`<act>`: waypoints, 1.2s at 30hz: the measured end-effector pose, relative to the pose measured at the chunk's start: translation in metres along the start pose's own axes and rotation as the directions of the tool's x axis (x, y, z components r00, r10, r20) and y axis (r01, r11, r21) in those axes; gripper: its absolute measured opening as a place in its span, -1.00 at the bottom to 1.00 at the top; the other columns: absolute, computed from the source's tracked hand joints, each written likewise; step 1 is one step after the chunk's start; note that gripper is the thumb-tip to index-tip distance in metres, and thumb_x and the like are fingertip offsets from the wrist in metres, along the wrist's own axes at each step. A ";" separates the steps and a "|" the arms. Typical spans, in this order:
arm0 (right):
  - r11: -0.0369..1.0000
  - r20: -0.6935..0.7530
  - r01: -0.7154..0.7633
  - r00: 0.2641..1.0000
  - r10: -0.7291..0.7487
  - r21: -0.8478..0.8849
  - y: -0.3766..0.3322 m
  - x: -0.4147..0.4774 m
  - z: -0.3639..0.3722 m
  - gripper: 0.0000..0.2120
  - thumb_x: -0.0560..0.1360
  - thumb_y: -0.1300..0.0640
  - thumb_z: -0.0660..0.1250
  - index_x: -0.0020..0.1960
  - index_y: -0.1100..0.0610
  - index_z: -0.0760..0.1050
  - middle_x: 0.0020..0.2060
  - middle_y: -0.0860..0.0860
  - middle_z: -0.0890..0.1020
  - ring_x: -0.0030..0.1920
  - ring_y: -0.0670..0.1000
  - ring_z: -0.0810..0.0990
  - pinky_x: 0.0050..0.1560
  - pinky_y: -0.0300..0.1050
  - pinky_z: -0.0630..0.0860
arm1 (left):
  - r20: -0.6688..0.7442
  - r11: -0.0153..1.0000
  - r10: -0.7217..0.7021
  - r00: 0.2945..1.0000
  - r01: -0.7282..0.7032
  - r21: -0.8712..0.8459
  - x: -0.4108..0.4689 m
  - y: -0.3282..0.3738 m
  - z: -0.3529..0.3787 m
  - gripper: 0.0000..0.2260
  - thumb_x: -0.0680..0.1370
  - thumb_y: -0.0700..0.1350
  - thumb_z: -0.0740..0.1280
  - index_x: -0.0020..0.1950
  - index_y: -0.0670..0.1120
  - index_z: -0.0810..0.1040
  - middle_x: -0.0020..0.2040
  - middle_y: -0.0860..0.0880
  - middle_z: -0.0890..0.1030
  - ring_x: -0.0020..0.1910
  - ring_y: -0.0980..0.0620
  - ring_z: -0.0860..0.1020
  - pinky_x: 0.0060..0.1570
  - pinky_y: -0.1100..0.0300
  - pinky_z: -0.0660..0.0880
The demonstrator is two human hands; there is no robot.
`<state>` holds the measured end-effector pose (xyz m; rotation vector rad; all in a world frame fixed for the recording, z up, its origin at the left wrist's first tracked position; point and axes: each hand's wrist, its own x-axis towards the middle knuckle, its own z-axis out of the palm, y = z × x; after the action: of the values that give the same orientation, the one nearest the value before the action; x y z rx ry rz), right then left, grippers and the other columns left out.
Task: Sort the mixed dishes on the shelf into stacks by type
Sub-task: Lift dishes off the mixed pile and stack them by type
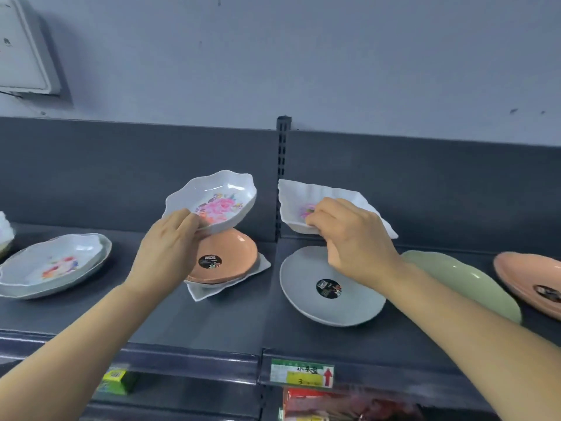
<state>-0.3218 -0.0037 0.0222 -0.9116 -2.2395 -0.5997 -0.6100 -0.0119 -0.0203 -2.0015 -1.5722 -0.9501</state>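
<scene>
The white oval dish with a wavy rim and pink flower print (218,199) hangs tilted at the centre. The left hand (165,247) pinches its near rim between thumb and fingers, over a round orange plate (230,256) that lies on a white wavy-edged square dish (262,267). To the right, the right hand (352,235) grips the near edge of a white square floral dish (303,196), raised above a round grey plate (306,302). Farther right lie a pale green plate (461,278) and a second orange plate (528,275). At the left, a stack of white oval floral dishes (51,265) rests on the dark grey metal shelf (212,323).
</scene>
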 end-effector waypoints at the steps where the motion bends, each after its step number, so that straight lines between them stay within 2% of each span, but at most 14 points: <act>1: 1.000 -0.013 -0.015 1.000 0.015 -0.012 0.008 -0.008 -0.007 -0.66 0.13 0.50 0.35 -0.18 0.19 0.54 -0.26 0.04 0.56 -0.29 0.13 0.52 -0.53 -0.07 0.43 | -0.003 1.000 0.028 1.000 -0.028 -0.010 0.005 0.012 0.005 -0.70 0.49 -0.07 0.07 -0.20 -0.21 0.52 -0.32 -0.13 0.49 -0.34 -0.18 0.48 -0.38 0.02 0.45; 3: 0.998 -0.043 -0.050 0.998 0.049 -0.042 0.023 -0.023 -0.019 -0.66 0.13 0.49 0.33 -0.18 0.19 0.53 -0.25 0.04 0.55 -0.28 0.09 0.50 -0.52 -0.10 0.42 | -0.003 0.996 0.080 0.997 -0.080 -0.028 0.015 0.035 0.017 -0.73 0.50 -0.09 0.10 -0.21 -0.20 0.51 -0.33 -0.12 0.49 -0.37 -0.17 0.47 -0.40 0.04 0.44; 6: 0.987 -0.035 -0.116 0.993 0.112 -0.109 0.046 -0.045 -0.035 -0.69 0.13 0.46 0.22 -0.20 0.20 0.52 -0.26 0.05 0.55 -0.32 0.11 0.50 -0.55 -0.11 0.40 | -0.005 0.978 0.176 0.984 -0.176 -0.111 0.029 0.067 0.034 -0.93 0.46 -0.25 0.21 -0.17 -0.16 0.48 -0.33 -0.10 0.47 -0.38 -0.16 0.45 -0.40 0.06 0.41; 8: 0.971 0.006 -0.166 0.986 0.169 -0.175 0.061 -0.060 -0.045 -0.68 0.10 0.43 0.15 -0.21 0.22 0.51 -0.28 0.06 0.54 -0.34 0.14 0.50 -0.58 -0.07 0.40 | -0.007 0.951 0.256 0.967 -0.254 -0.179 0.040 0.088 0.045 -0.89 0.43 -0.29 0.18 -0.16 -0.18 0.49 -0.33 -0.09 0.45 -0.40 -0.15 0.43 -0.43 0.08 0.38; 10: 0.948 0.051 -0.209 0.972 0.228 -0.241 0.075 -0.075 -0.054 -0.68 0.09 0.43 0.13 -0.23 0.22 0.49 -0.29 0.06 0.52 -0.34 0.15 0.49 -0.59 -0.03 0.41 | -0.030 0.920 0.318 0.947 -0.316 -0.233 0.053 0.109 0.056 -0.79 0.48 -0.20 0.10 -0.16 -0.20 0.51 -0.34 -0.10 0.44 -0.40 -0.15 0.42 -0.44 0.12 0.35; 17: 0.814 0.061 -0.391 0.887 0.458 -0.430 0.112 -0.111 -0.097 -0.66 0.04 0.53 0.32 -0.26 0.22 0.46 -0.30 0.07 0.49 -0.35 0.15 0.46 -0.56 0.00 0.41 | -0.059 0.810 0.455 0.889 -0.440 -0.388 0.090 0.176 0.093 -0.73 0.55 -0.10 0.08 -0.17 -0.21 0.49 -0.35 -0.09 0.40 -0.40 -0.15 0.37 -0.47 0.02 0.37; 22: 0.722 0.009 -0.452 0.845 0.535 -0.524 0.127 -0.134 -0.116 -0.70 0.11 0.39 0.48 -0.26 0.16 0.47 -0.29 0.02 0.49 -0.35 0.11 0.46 -0.54 -0.06 0.40 | -0.085 0.731 0.537 0.839 -0.514 -0.449 0.105 0.217 0.109 -0.75 0.55 -0.12 0.12 -0.19 -0.20 0.50 -0.36 -0.08 0.39 -0.42 -0.13 0.36 -0.50 0.07 0.35; 24: 0.717 -0.011 -0.458 0.846 0.532 -0.526 0.126 -0.141 -0.127 -0.96 0.28 0.27 0.31 -0.27 0.18 0.49 -0.30 0.03 0.50 -0.36 0.12 0.47 -0.55 -0.09 0.38 | -0.105 0.692 0.565 0.818 -0.540 -0.478 0.111 0.232 0.115 -0.75 0.55 -0.12 0.12 -0.20 -0.20 0.51 -0.36 -0.08 0.39 -0.43 -0.13 0.35 -0.51 0.06 0.35; 26: 0.715 -0.045 -0.462 0.854 0.518 -0.525 0.127 -0.148 -0.139 -0.74 0.31 0.18 0.05 -0.28 0.23 0.51 -0.32 0.08 0.52 -0.38 0.13 0.48 -0.55 -0.13 0.30 | -0.129 0.656 0.583 0.802 -0.558 -0.507 0.114 0.248 0.119 -0.73 0.56 -0.09 0.12 -0.20 -0.20 0.51 -0.37 -0.08 0.40 -0.43 -0.13 0.36 -0.50 0.05 0.37; 27: 0.707 -0.050 -0.480 0.843 0.536 -0.520 0.127 -0.151 -0.144 -0.74 0.30 0.18 0.06 -0.28 0.24 0.51 -0.33 0.09 0.52 -0.39 0.12 0.46 -0.53 -0.14 0.26 | -0.142 0.642 0.588 0.796 -0.566 -0.517 0.115 0.256 0.121 -0.72 0.56 -0.08 0.13 -0.20 -0.20 0.52 -0.37 -0.08 0.40 -0.43 -0.12 0.37 -0.49 0.05 0.38; 29: 0.667 -0.056 -0.490 0.826 0.561 -0.561 0.131 -0.161 -0.155 -0.86 0.21 0.35 0.26 -0.26 0.23 0.50 -0.31 0.09 0.51 -0.37 0.13 0.46 -0.54 -0.13 0.27 | -0.163 0.618 0.600 0.783 -0.583 -0.528 0.117 0.273 0.125 -0.71 0.56 -0.06 0.13 -0.21 -0.19 0.52 -0.38 -0.07 0.41 -0.43 -0.12 0.38 -0.49 0.04 0.39; 30: 0.649 -0.057 -0.489 0.821 0.568 -0.582 0.135 -0.167 -0.159 -0.75 0.12 0.43 0.33 -0.24 0.22 0.49 -0.30 0.08 0.50 -0.36 0.14 0.47 -0.54 -0.12 0.30 | -0.169 0.606 0.609 0.775 -0.592 -0.531 0.117 0.282 0.126 -0.70 0.56 -0.05 0.12 -0.21 -0.19 0.52 -0.37 -0.07 0.41 -0.43 -0.12 0.38 -0.49 0.04 0.39; 32: 0.612 -0.052 -0.513 0.790 0.611 -0.602 0.143 -0.178 -0.170 -0.65 0.04 0.49 0.37 -0.23 0.21 0.50 -0.29 0.07 0.50 -0.34 0.15 0.48 -0.54 -0.13 0.29 | -0.184 0.583 0.628 0.756 -0.614 -0.532 0.120 0.300 0.130 -0.69 0.57 -0.03 0.11 -0.20 -0.17 0.52 -0.36 -0.06 0.41 -0.42 -0.11 0.39 -0.48 0.07 0.37; 36: 0.582 -0.064 -0.510 0.784 0.617 -0.633 0.162 -0.201 -0.189 -0.64 0.01 0.51 0.35 -0.27 0.21 0.48 -0.33 0.07 0.49 -0.38 0.14 0.47 -0.52 -0.17 0.18 | -0.192 0.559 0.652 0.734 -0.636 -0.533 0.122 0.337 0.136 -0.72 0.56 -0.03 0.13 -0.22 -0.15 0.49 -0.36 -0.05 0.41 -0.42 -0.09 0.39 -0.48 0.11 0.33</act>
<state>-0.0179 -0.1022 0.0392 -1.9913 -1.6902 -0.9979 -0.2369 0.0724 0.0047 -2.7034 -0.4113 -1.1374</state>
